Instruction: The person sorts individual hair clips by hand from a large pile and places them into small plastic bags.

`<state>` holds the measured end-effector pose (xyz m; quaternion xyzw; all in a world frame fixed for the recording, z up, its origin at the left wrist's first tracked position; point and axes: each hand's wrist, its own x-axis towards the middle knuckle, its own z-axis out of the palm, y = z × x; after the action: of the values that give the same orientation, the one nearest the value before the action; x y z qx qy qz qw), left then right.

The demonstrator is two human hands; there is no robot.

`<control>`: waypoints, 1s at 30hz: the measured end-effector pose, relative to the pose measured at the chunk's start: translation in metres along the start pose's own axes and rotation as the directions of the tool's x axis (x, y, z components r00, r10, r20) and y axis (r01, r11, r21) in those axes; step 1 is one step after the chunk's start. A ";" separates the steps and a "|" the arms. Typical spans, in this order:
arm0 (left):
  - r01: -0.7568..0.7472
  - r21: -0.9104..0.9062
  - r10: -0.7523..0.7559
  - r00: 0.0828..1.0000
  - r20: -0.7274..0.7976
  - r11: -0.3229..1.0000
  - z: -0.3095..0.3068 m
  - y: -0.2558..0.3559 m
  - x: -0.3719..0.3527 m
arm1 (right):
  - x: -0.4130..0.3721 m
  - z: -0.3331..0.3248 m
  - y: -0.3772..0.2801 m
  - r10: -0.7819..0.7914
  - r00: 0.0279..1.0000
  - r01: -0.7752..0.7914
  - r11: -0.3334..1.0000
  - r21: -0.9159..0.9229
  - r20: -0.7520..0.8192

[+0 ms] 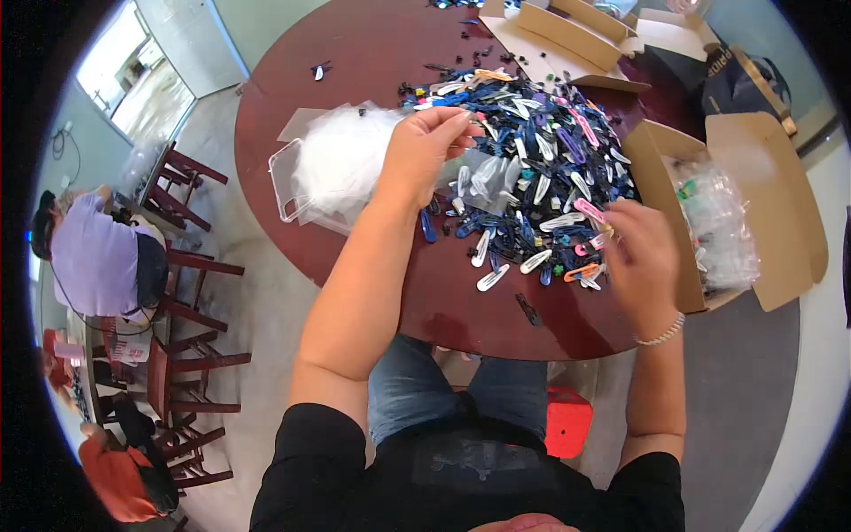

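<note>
My left hand is closed in a pinch over the left side of a heap of snap hair clips. Just below its fingers is a clear plastic bag with pale clips showing through it. My right hand, with a beaded bracelet at the wrist, is at the heap's right edge, its bent fingers blurred. A pink hair clip shows right at its fingertips; whether the fingers grip it I cannot tell. Left of the heap lies a pile of thin clear bags.
An open cardboard box of filled plastic bags stands right of the heap, another cardboard box behind it. A dark clip lies near the front edge of the round table. People sit at left among wooden stools.
</note>
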<state>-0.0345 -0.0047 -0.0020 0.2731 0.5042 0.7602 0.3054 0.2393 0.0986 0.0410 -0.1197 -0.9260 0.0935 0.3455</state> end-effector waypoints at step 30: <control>-0.122 0.412 0.049 0.982 0.184 0.903 0.014 0.001 -0.008 | 0.069 0.091 0.033 0.413 0.909 -0.230 0.612 0.756 -0.058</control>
<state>-0.0193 -0.0032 0.0030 0.4180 0.6163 0.6201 0.2470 0.1335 0.1412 0.0074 -0.1457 -0.7261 0.5039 0.4446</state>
